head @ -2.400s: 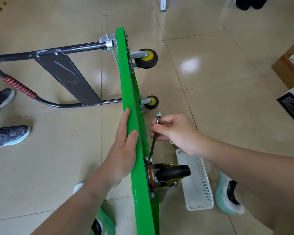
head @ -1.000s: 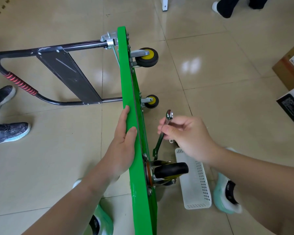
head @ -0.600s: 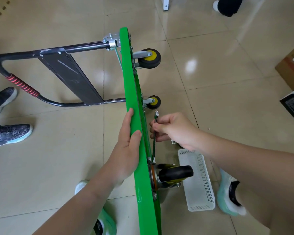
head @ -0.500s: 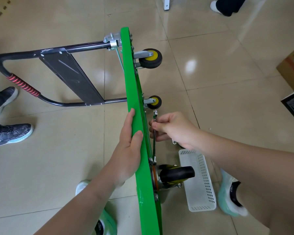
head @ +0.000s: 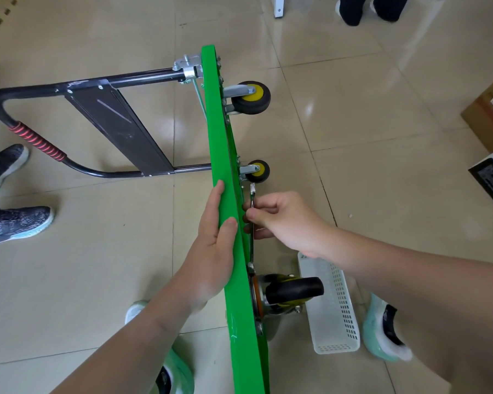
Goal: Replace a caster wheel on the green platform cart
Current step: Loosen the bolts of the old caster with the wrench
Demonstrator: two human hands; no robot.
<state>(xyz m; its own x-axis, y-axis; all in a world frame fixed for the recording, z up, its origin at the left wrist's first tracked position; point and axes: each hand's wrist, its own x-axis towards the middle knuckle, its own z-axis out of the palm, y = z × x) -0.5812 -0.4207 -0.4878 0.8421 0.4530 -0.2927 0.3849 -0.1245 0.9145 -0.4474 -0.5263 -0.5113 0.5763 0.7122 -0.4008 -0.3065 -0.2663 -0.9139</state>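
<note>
The green platform cart (head: 217,132) stands on its side edge on the floor, wheels pointing right. My left hand (head: 211,248) grips its upper edge, thumb on the near face. My right hand (head: 282,220) pinches a slim metal wrench (head: 252,194), which runs along the underside down to the mounting plate of the near caster wheel (head: 293,291), a black wheel in a swivel bracket. Two smaller yellow-hubbed wheels (head: 251,98) (head: 256,171) sit further along. The wrench's lower end is partly hidden by the deck.
The black folding handle (head: 40,143) with a red grip lies flat to the left. A white perforated basket (head: 333,305) lies on the floor by the near caster. Someone's shoes (head: 9,223) are at the left, cardboard boxes (head: 490,120) at the right, more feet at the top.
My right hand swung the wrench out from the deck a second ago, then brought it back flat along the underside, where it now sits. My left hand keeps its grip.
</note>
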